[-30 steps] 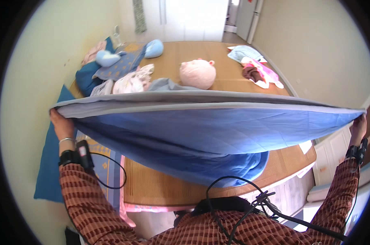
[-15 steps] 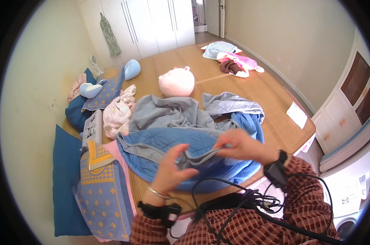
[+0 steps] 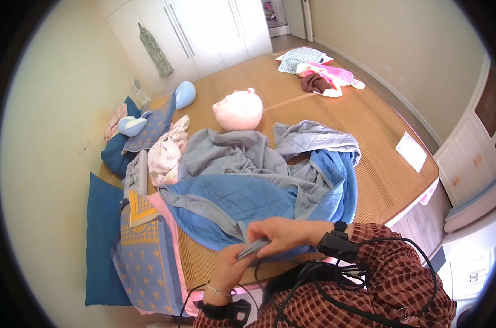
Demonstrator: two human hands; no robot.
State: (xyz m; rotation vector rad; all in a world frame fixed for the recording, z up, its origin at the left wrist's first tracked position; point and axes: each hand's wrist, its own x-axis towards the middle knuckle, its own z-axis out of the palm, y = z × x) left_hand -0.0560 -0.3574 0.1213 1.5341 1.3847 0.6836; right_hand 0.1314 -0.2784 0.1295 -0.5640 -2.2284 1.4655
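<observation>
A quilt [image 3: 231,197], blue and stitched on one side and grey on the other, lies bunched across the near middle of the bed. Its grey-bound edge is pulled up toward me, and both hands meet on it. My left hand [image 3: 230,268] pinches the edge from the left, fingers closed. Just right of it, my right hand [image 3: 283,236] is closed on the same edge, thumb and fingers together. Most of the quilt's near side is hidden behind my hands and sleeves.
A pink plush toy [image 3: 238,110] sits behind the quilt. At left are a patterned blue pillow [image 3: 149,262], a dark blue cushion [image 3: 103,240] and crumpled pale pink cloth [image 3: 167,156]. Folded clothes [image 3: 324,76] lie far right, near a white sheet [image 3: 411,152]. Black cables [image 3: 341,273] cross my front.
My right hand has moved left and down, drawing the quilt's edge along. My left hand, open before, has lowered and closed on the edge. The view has shifted slightly.
</observation>
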